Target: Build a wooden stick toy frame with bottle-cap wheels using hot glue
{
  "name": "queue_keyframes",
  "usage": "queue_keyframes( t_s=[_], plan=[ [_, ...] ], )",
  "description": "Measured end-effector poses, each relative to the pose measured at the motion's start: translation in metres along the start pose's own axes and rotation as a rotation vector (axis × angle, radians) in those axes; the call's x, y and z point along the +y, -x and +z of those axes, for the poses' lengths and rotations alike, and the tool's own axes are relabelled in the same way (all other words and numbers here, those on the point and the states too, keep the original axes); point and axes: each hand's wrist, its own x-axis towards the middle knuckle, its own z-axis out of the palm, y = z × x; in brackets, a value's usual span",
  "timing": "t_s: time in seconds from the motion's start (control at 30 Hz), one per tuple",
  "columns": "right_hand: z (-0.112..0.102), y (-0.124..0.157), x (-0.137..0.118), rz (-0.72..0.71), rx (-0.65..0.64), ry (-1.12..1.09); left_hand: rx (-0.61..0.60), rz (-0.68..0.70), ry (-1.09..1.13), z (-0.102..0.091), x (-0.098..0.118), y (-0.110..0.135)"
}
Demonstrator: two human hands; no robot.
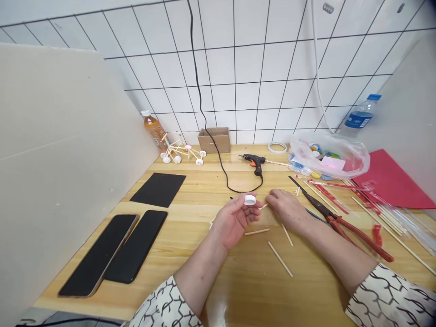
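Loose sticks [280, 259]: on the near side of the glue gun [255, 160].
Left hand [235, 222]: holds the white cap [250, 200], in front of the glue gun.
Right hand [288, 209]: fingers at a thin stick [264, 206], nearer than the glue gun; cannot tell if they pinch it.
Brown box [223, 143]: behind the glue gun, to its left.
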Motion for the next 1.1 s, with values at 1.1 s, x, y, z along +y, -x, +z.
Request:
queue_keyframes(
  t_s=[1.1],
  plan=[
    [-0.058, 0.055, -0.039, -0.166, 0.363, -0.265, -0.112, 0.068, -0.346, 0.003, -0.006, 0.009]
  ],
)
